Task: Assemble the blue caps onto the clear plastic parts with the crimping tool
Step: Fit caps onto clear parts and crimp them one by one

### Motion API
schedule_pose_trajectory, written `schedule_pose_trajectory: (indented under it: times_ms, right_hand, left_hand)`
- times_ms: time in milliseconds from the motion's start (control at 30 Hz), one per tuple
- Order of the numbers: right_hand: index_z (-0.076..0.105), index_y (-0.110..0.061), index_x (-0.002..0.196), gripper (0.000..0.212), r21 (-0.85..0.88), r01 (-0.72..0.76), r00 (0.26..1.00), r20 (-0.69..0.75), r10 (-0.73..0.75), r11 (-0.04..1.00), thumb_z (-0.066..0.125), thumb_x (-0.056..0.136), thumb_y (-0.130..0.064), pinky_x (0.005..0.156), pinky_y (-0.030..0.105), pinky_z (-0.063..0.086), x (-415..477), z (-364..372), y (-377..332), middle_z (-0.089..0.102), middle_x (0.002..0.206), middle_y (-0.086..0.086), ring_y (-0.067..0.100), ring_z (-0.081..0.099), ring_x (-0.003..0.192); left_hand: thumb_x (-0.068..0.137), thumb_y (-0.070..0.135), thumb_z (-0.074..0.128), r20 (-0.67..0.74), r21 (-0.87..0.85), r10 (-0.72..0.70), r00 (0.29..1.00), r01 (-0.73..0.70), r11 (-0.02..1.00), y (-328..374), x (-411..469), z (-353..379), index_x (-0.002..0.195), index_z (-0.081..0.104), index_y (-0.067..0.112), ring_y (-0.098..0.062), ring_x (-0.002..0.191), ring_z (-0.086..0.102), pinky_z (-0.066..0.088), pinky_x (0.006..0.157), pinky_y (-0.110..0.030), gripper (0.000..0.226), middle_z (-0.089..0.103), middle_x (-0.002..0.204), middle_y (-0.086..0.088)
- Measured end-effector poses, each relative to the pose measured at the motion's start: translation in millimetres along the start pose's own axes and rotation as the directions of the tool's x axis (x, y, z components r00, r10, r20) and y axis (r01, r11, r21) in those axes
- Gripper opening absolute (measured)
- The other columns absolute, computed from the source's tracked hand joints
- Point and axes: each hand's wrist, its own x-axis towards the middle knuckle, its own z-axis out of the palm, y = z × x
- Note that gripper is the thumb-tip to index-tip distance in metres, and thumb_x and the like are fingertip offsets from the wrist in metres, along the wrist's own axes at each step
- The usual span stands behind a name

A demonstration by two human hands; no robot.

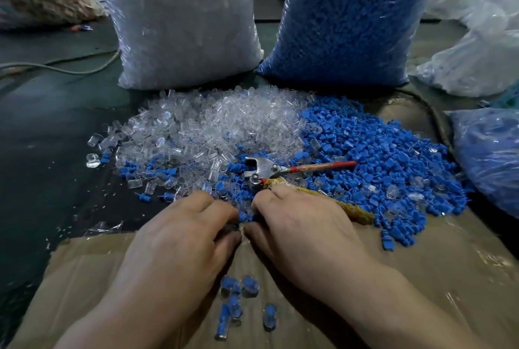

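Note:
My left hand (pixel 185 233) and my right hand (pixel 297 230) meet fingertip to fingertip at the near edge of the piles. Their curled fingers pinch small parts between them; a blue cap (pixel 247 217) shows in the gap, and the left hand's clear part is hidden by the fingers. The crimping tool (pixel 266 170) lies on the pile just beyond the hands, with one red handle (pixel 323 166) pointing right. Its cloth-wrapped handle (pixel 354 209) runs under the right hand's fingers. A heap of clear plastic parts (pixel 207 126) lies left of a heap of blue caps (pixel 373 152).
Several assembled pieces (pixel 238 303) lie on the cardboard sheet (pixel 421 278) between my wrists. Behind the heaps stand a tall bag of clear parts (pixel 179 25) and a bag of blue caps (pixel 351 19). Another blue-filled bag (pixel 491 152) sits at the right. A cable (pixel 56 67) crosses the dark mat at left.

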Motion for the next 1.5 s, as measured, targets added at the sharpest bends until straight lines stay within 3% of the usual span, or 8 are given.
schedule_pose_trajectory:
  times_ms: [233,367,533,733,933,1100,1300,1500]
  right_hand:
    - [0.039,-0.033,0.122,0.028,0.06,0.019,1.0,-0.023,-0.018,0.998,0.039,0.097,-0.047,0.061,0.038,0.042,0,2,-1,0.048,0.098,-0.005,0.022,0.053,0.087]
    - [0.05,-0.033,0.113,0.02,0.089,0.018,1.0,-0.027,-0.016,0.996,0.04,0.099,-0.043,0.066,0.04,0.047,-1,2,0,0.048,0.094,-0.007,0.019,0.052,0.086]
    - [0.049,-0.034,0.116,0.021,0.091,0.025,0.999,-0.026,-0.023,0.996,0.04,0.098,-0.042,0.064,0.038,0.044,-1,2,-1,0.048,0.095,-0.007,0.02,0.052,0.088]
    - [0.054,-0.031,0.111,0.026,0.1,0.062,0.998,-0.002,-0.062,0.993,0.037,0.097,-0.045,0.067,0.039,0.044,-2,-1,-6,0.048,0.093,-0.007,0.02,0.054,0.091]
    - [0.054,-0.032,0.111,0.026,0.142,0.064,0.998,-0.003,-0.064,0.988,0.038,0.096,-0.046,0.072,0.04,0.047,-5,-2,-6,0.052,0.097,-0.008,0.019,0.054,0.092]
    - [0.04,-0.031,0.111,0.02,0.0,0.046,0.999,-0.024,-0.046,0.999,0.039,0.095,-0.042,0.051,0.036,0.016,-1,-1,-11,0.028,0.08,-0.006,0.022,0.035,0.069]
    - [0.049,-0.027,0.097,0.011,-0.045,0.018,1.0,-0.023,-0.019,0.999,0.048,0.095,-0.038,0.055,0.034,0.022,0,1,-9,0.029,0.081,-0.005,0.025,0.052,0.075]
    - [0.041,-0.03,0.089,0.019,0.01,-0.03,0.999,-0.035,0.03,0.999,0.037,0.099,-0.046,0.056,0.034,0.03,0,3,-6,0.033,0.081,-0.006,0.019,0.04,0.071]
  left_hand:
    - [0.085,0.037,0.066,-0.072,-0.159,-0.056,0.996,0.044,0.986,-3,-1,5,0.092,0.062,0.04,-0.002,0.081,0.059,0.049,0.068,-0.025,0.008,0.06,0.088,0.022]
    - [0.083,0.036,0.065,-0.093,-0.266,-0.065,0.994,0.038,0.963,-3,-1,9,0.095,0.056,0.045,0.007,0.092,0.055,0.041,0.065,-0.015,0.018,0.057,0.102,0.031]
    - [0.089,0.026,0.065,-0.138,-0.292,-0.036,0.99,-0.006,0.956,-6,-2,11,0.097,0.057,0.044,0.006,0.089,0.057,0.045,0.068,-0.018,0.021,0.059,0.097,0.029]
    - [0.077,0.047,0.05,-0.076,-0.226,0.036,0.996,-0.052,0.973,-2,-5,4,0.093,0.062,0.04,0.003,0.08,0.058,0.052,0.066,-0.024,0.021,0.059,0.085,0.025]
    - [0.079,0.039,0.07,-0.066,-0.274,-0.086,0.994,0.065,0.959,2,-5,0,0.087,0.062,0.041,0.005,0.082,0.06,0.045,0.062,-0.015,0.012,0.061,0.091,0.028]
    - [0.074,0.019,0.073,-0.058,-0.374,-0.242,0.968,0.204,0.905,0,-5,1,0.088,0.061,0.046,0.006,0.075,0.061,0.043,0.056,-0.017,0.033,0.065,0.084,0.03]
    - [0.08,0.018,0.073,-0.027,-0.531,-0.35,0.936,0.284,0.798,0,-5,2,0.089,0.061,0.051,-0.012,0.062,0.062,0.052,0.056,-0.025,0.036,0.07,0.073,0.018]
    - [0.081,0.018,0.07,0.021,-0.637,-0.416,0.909,0.332,0.695,0,-4,1,0.086,0.065,0.045,-0.017,0.058,0.065,0.056,0.056,-0.036,0.028,0.073,0.069,0.006]
